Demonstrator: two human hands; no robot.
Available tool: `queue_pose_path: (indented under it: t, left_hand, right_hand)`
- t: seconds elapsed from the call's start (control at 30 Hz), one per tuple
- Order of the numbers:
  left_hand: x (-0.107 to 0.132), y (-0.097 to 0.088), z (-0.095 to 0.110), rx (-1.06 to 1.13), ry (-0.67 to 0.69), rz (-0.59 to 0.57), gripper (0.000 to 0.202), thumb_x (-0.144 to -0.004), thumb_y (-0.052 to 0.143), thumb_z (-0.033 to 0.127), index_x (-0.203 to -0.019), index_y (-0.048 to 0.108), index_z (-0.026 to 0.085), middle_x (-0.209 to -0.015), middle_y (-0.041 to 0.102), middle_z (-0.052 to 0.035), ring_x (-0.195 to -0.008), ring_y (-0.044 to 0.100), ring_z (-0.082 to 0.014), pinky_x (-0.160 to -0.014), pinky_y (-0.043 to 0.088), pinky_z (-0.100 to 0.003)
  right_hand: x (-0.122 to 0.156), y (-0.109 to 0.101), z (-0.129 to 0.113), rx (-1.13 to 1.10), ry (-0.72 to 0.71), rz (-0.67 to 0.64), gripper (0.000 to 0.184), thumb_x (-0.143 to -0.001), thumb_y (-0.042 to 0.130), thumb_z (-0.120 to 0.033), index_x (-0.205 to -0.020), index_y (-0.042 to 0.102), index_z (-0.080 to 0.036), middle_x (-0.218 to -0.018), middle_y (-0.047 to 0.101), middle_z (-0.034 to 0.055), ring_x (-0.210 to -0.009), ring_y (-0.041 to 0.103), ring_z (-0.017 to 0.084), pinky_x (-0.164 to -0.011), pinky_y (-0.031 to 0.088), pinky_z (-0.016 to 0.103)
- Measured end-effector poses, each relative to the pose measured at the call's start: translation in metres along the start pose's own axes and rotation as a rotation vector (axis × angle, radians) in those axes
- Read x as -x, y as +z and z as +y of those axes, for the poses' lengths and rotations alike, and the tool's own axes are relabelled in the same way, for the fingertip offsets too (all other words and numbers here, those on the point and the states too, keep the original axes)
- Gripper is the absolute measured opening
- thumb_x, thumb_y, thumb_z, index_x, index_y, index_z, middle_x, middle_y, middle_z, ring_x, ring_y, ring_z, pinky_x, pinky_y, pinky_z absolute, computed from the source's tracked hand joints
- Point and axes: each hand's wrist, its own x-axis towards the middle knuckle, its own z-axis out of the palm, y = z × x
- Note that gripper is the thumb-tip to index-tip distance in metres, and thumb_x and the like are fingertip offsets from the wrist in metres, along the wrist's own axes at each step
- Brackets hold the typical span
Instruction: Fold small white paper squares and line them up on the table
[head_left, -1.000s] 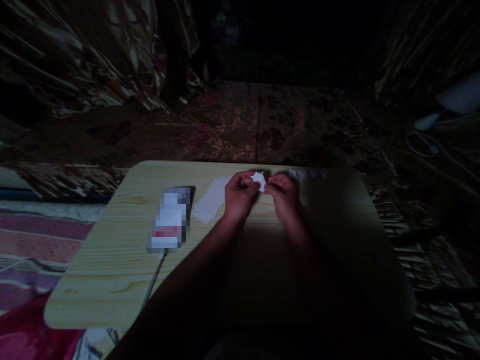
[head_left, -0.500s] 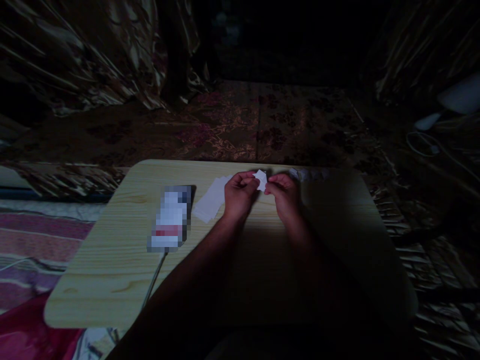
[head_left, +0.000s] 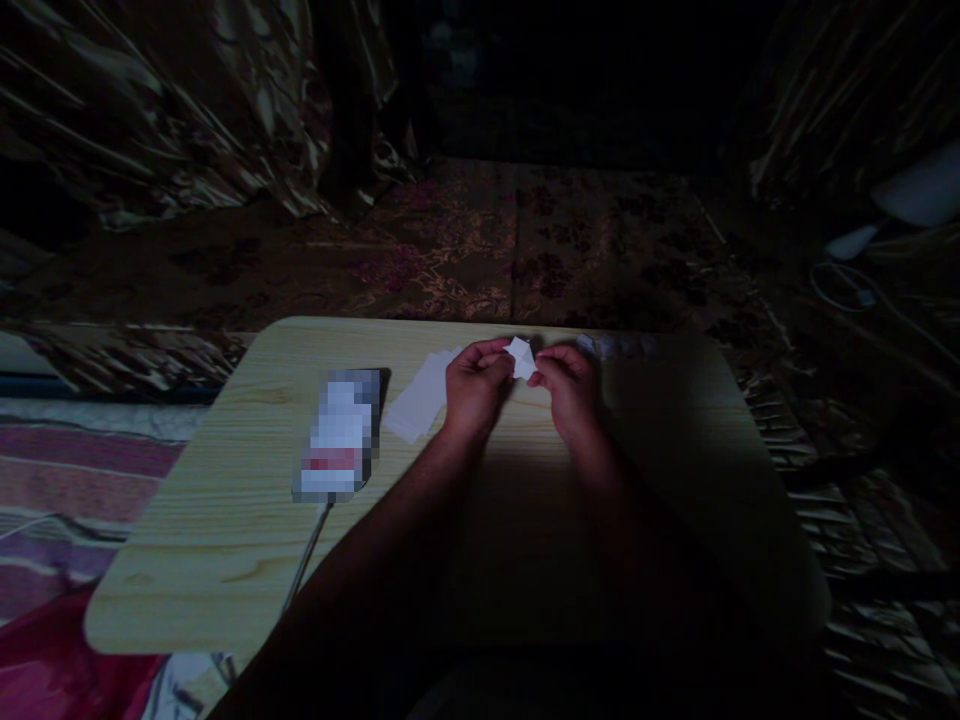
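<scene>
My left hand and my right hand are both pinched on a small white folded piece of paper, held just above the far part of a light wooden table. Their fingers are curled closed round its edges. A loose stack of white paper sheets lies on the table just left of my left hand. Something small and pale lies right of my right hand in shadow; I cannot make out what it is.
A phone lies on the table's left half with a cable running off the near edge. Patterned fabric covers the floor beyond the table. White cables lie at the right. The room is dim.
The small paper has shifted slightly between my fingertips; both hands stay in nearly the same place.
</scene>
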Motion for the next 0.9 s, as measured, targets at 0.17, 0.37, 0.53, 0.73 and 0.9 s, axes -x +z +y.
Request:
queue_pose_path:
  t: [0.17, 0.37, 0.53, 0.73, 0.9]
  left_hand:
    - [-0.0001, 0.0019, 0.0005, 0.019, 0.022, 0.027, 0.026, -0.065, 0.078, 0.019, -0.09, 0.071, 0.017, -0.06, 0.065, 0.0027, -0.053, 0.056, -0.0094, -0.056, 0.045, -0.024]
    - [0.0007, 0.0011, -0.0011, 0.005, 0.044, 0.021, 0.027, -0.066, 0.08, 0.021, -0.091, 0.071, 0.017, -0.062, 0.066, 0.0026, -0.054, 0.057, -0.0089, -0.057, 0.046, -0.023]
    - [0.0042, 0.0009, -0.0021, -0.059, 0.071, -0.004, 0.026, -0.068, 0.081, 0.023, -0.092, 0.074, 0.017, -0.065, 0.066, 0.0029, -0.056, 0.056, -0.0085, -0.059, 0.046, -0.023]
    - [0.0063, 0.0023, 0.0003, -0.101, 0.099, -0.023, 0.025, -0.069, 0.08, 0.022, -0.093, 0.076, 0.018, -0.063, 0.063, 0.0043, -0.053, 0.05, -0.0067, -0.056, 0.041, -0.021]
    - [0.0046, 0.0015, 0.0008, -0.033, 0.066, -0.05, 0.032, -0.066, 0.082, 0.02, -0.097, 0.074, 0.019, -0.066, 0.067, 0.0031, -0.057, 0.056, -0.0086, -0.06, 0.046, -0.023]
  right_hand:
    - [-0.0018, -0.0014, 0.0001, -0.078, 0.006, -0.001, 0.012, -0.075, 0.071, -0.032, -0.077, 0.066, -0.021, -0.06, 0.062, -0.0038, -0.054, 0.058, 0.012, -0.059, 0.05, 0.029]
    - [-0.0017, -0.0016, -0.0003, -0.104, 0.007, -0.006, 0.013, -0.074, 0.073, -0.031, -0.077, 0.067, -0.02, -0.063, 0.064, -0.003, -0.055, 0.058, 0.012, -0.057, 0.05, 0.028]
    - [-0.0009, -0.0011, 0.0009, -0.042, -0.001, 0.011, 0.019, -0.071, 0.075, -0.034, -0.08, 0.067, -0.02, -0.072, 0.068, -0.0009, -0.066, 0.062, 0.014, -0.06, 0.052, 0.028]
    - [-0.0003, -0.0013, 0.0017, 0.039, -0.013, 0.02, 0.018, -0.067, 0.076, -0.032, -0.076, 0.068, -0.019, -0.067, 0.066, -0.0009, -0.062, 0.061, 0.015, -0.057, 0.051, 0.028]
    - [0.0002, -0.0007, 0.0001, 0.057, 0.006, 0.022, 0.015, -0.066, 0.073, -0.031, -0.074, 0.067, -0.019, -0.066, 0.066, -0.0008, -0.06, 0.06, 0.014, -0.055, 0.05, 0.028]
